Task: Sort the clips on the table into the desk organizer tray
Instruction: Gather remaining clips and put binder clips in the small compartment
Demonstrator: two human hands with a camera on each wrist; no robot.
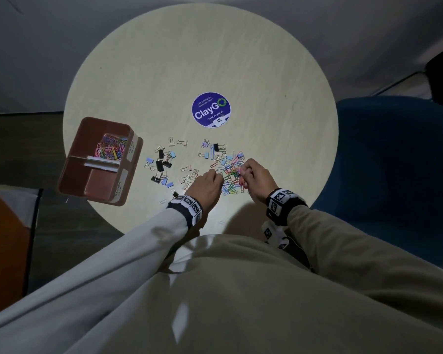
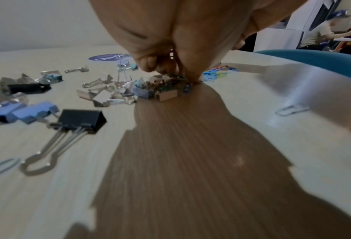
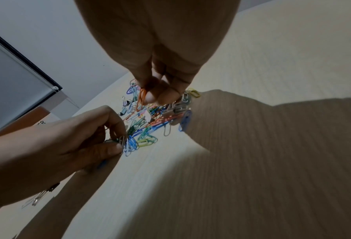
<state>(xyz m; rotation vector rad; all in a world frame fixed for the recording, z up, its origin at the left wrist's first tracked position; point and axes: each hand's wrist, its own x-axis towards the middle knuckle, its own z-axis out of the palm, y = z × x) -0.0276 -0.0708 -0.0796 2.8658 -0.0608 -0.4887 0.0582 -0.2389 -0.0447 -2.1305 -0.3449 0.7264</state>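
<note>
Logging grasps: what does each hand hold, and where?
Right hand pinches orange paper clips by their upper ends. Left hand pinches paper clips from the pile; which part cannot be told.

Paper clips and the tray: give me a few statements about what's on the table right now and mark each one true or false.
1. The right hand pinches orange paper clips. True.
2. The tray's far compartment holds coloured paper clips. True.
3. The tray's near compartment is full of binder clips. False: it looks empty.
4. The left hand rests inside the tray. False: it is at the paper clip pile on the table.
5. Binder clips lie on the table between tray and pile. True.
</note>
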